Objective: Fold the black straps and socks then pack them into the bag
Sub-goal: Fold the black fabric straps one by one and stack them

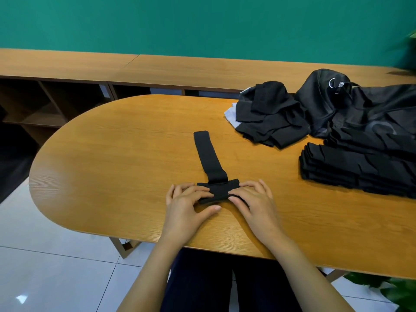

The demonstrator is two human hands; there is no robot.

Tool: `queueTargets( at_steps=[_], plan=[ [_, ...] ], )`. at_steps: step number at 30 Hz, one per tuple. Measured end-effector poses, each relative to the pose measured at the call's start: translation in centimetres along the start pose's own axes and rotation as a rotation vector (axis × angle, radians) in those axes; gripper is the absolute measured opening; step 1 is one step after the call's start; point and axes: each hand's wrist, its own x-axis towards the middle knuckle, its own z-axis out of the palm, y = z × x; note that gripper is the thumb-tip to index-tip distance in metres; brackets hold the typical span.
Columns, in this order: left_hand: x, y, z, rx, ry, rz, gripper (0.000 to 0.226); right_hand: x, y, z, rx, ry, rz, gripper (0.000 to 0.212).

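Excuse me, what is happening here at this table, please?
A person at a wooden table is folding a black strap. The left hand and the right hand hold its folded near end, while the rest lies flat, stretching away from them. On the right lie a loose pile of black cloth, a neat stack of folded black pieces and, behind it, a black bag.
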Motion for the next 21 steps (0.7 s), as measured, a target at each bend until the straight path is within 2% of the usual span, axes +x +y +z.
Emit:
queueTargets(
  at_steps=[4,8,11,14,18,21],
  plan=[
    [0.0,-0.13,0.02,-0.043,0.056,-0.013,0.017,-0.02,-0.45,-0.2,0.05,0.052,0.059,0.018],
    [-0.11,0.1,0.0,-0.111,0.125,-0.044,0.01,0.02,-0.53,-0.5,0.093,0.03,0.098,0.027],
    [-0.1,-0.07,0.03,-0.142,0.131,-0.061,0.014,0.16,-0.38,-0.74,0.085,0.005,0.108,0.031],
    [-0.09,0.1,-0.14,-0.148,0.122,-0.077,0.012,0.33,-0.05,-0.49,0.071,-0.013,0.134,0.024],
    [-0.02,-0.03,-0.19,-0.055,0.129,-0.039,0.027,0.11,0.16,-0.29,0.148,0.001,0.234,0.02],
    [-0.04,-0.19,-0.03,-0.042,0.135,-0.057,0.021,0.15,0.21,-0.39,0.186,-0.013,0.304,0.023]
  ],
)
